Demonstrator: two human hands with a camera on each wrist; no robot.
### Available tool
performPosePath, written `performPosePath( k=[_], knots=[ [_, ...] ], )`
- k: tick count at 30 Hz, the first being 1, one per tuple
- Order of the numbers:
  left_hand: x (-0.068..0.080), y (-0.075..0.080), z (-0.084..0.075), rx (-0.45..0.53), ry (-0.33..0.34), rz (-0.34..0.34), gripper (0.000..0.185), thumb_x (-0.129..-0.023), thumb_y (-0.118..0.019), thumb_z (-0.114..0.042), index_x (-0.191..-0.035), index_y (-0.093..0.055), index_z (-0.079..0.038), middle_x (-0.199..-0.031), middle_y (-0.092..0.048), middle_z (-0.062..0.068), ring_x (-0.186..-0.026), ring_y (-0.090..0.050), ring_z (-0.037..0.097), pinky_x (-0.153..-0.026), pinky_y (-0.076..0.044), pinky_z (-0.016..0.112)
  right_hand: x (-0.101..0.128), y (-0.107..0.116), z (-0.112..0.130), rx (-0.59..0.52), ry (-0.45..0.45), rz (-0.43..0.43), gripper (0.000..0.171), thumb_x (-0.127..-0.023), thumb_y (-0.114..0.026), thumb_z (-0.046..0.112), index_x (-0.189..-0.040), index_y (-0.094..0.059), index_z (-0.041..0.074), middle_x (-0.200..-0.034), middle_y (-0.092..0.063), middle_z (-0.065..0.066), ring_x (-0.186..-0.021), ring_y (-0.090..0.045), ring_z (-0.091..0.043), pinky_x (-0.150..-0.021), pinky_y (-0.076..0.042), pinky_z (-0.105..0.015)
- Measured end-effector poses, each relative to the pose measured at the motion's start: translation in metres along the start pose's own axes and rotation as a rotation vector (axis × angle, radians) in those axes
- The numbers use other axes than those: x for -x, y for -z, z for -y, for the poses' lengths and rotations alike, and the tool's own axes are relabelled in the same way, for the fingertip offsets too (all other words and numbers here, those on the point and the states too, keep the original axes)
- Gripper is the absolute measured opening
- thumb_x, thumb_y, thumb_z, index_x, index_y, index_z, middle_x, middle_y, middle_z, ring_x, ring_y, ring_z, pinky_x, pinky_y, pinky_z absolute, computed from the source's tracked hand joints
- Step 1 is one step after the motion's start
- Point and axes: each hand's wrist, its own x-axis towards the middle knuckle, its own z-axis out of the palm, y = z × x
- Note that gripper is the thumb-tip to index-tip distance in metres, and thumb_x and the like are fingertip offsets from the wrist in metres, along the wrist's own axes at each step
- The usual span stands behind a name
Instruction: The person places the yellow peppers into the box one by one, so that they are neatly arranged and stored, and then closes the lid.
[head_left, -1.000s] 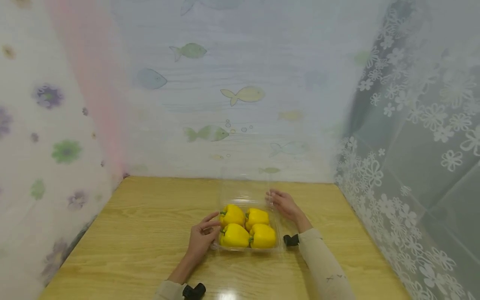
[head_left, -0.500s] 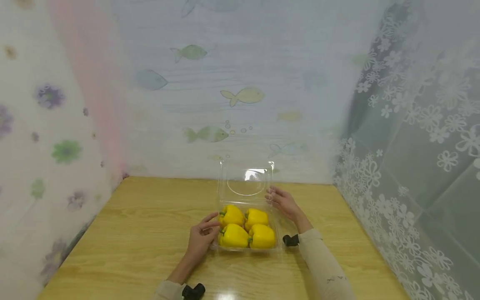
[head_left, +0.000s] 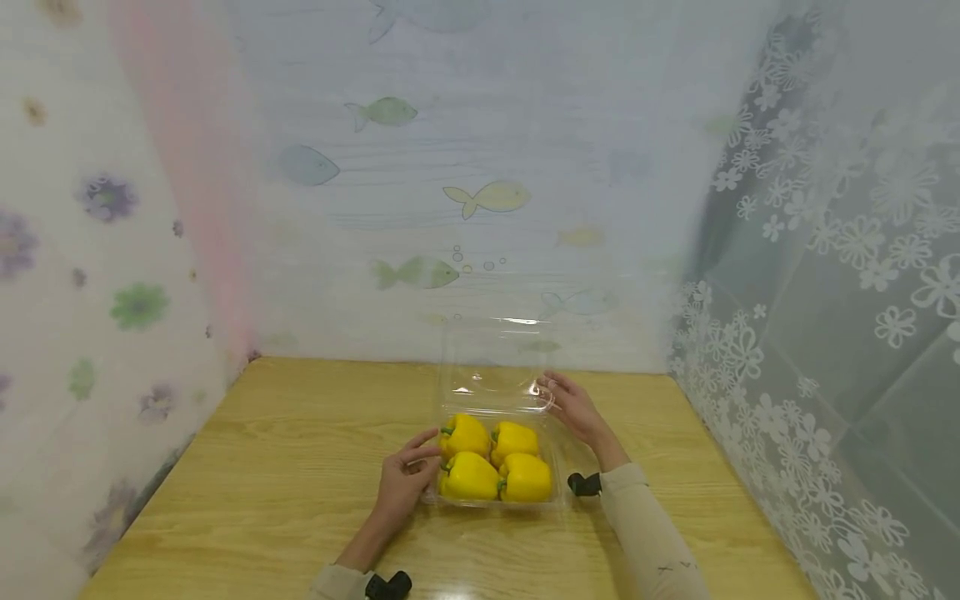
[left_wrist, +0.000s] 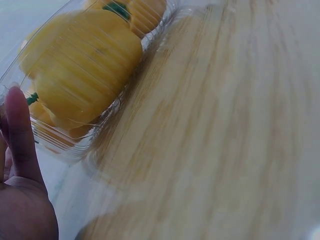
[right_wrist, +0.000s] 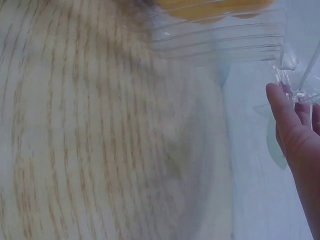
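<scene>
Head view: right hand (head_left: 576, 408) seemingly pinches lid (head_left: 491, 367) edge; left hand (head_left: 403, 481) steadies tray (head_left: 558, 467).

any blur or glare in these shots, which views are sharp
Head view: sharp but wide-angle, walls bowed, a glare spot on the table near edge, faint glints on the clear lid. Left wrist view: motion-streaked yellow peppers. Right wrist view: soft, smeared wood grain, clear box hazy.

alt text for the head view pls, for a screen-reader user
A clear plastic clamshell box holding four yellow bell peppers sits on a wooden table; its hinged lid stands open at the back. The left hand rests against the box's left side, and the right hand holds the lid's right edge. Translucent curtains printed with fish and flowers surround the table.
</scene>
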Motion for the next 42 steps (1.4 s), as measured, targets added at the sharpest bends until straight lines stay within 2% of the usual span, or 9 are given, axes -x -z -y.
performPosePath(
  k=[9,17,26,34,42],
  knots=[
    [-0.001,0.001,0.003,-0.015,-0.028,0.004,0.019,-0.094,-0.072,-0.003,-0.109,-0.075,0.009,-0.145,-0.055,0.022,-0.055,-0.045,0.002,-0.051,-0.041,0.015,0.004,-0.003,0.009,-0.005,0.027,0.011,0.055,-0.113,-0.037,0.02,-0.159,-0.018,-0.004,-0.161,-0.019,-0.035,-0.148,-0.028,-0.048,-0.111,-0.044,-0.035],
    [0.001,0.002,0.002,-0.007,-0.033,0.016,0.02,-0.094,-0.072,-0.004,-0.11,-0.074,0.009,-0.146,-0.054,0.023,-0.056,-0.046,0.002,-0.053,-0.042,0.015,0.005,-0.005,0.009,-0.035,0.037,0.005,0.054,-0.112,-0.04,0.02,-0.158,-0.021,-0.003,-0.161,-0.02,-0.035,-0.148,-0.029,-0.047,-0.116,-0.037,-0.045],
    [0.002,0.002,0.001,0.001,-0.027,0.029,0.022,-0.095,-0.071,-0.004,-0.111,-0.073,0.01,-0.147,-0.053,0.024,-0.053,-0.045,0.002,-0.051,-0.041,0.016,0.011,-0.007,0.01,0.001,0.045,-0.012,0.054,-0.112,-0.041,0.023,-0.158,-0.024,0.0,-0.161,-0.025,-0.03,-0.148,-0.031,-0.042,-0.113,-0.042,-0.038],
    [0.001,0.003,0.003,-0.009,-0.027,0.026,0.021,-0.095,-0.071,-0.004,-0.11,-0.073,0.01,-0.146,-0.054,0.023,-0.054,-0.046,0.002,-0.052,-0.042,0.016,0.017,-0.01,0.014,-0.008,0.076,0.004,0.053,-0.113,-0.038,0.018,-0.156,-0.02,-0.007,-0.16,-0.022,-0.032,-0.15,-0.026,-0.044,-0.119,-0.03,-0.05],
    [0.0,0.003,0.001,0.008,-0.012,0.028,0.021,-0.095,-0.072,-0.005,-0.11,-0.073,0.01,-0.148,-0.052,0.022,-0.054,-0.047,0.003,-0.052,-0.043,0.015,0.021,-0.013,0.016,-0.04,0.083,-0.007,0.051,-0.112,-0.039,0.014,-0.155,-0.022,-0.007,-0.161,-0.021,-0.032,-0.151,-0.023,-0.043,-0.12,-0.026,-0.051]
  ],
)
